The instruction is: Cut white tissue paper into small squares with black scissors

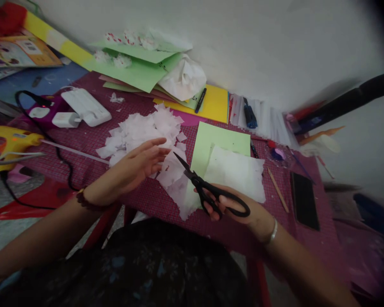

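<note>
Checked maroon surface (147,198), far wall (259,47) pale; your right fingers (225,201) grip black-handled metal scissors (198,180), left fingers (151,145) slightly spread near thin white paper scraps (137,130).

Black scissors (201,182) in right hand (233,204), left hand (136,165) near white scraps (141,130)

Plain pale-grey wall (259,51) along far side of desk (240,238), approx. flush w/ its back edge. Plaid tablecloth (91,91), dk. red/purple, covers desktop. Grey speckled floor (6,241) visible lower L. Red plastic seat (28,202), prob. a stool, L of desk, partly hidden. Red leg (259,281) under near edge, lower R. Light dim, soft; faint shadows on wall, upper R. Far R blurry.
</note>
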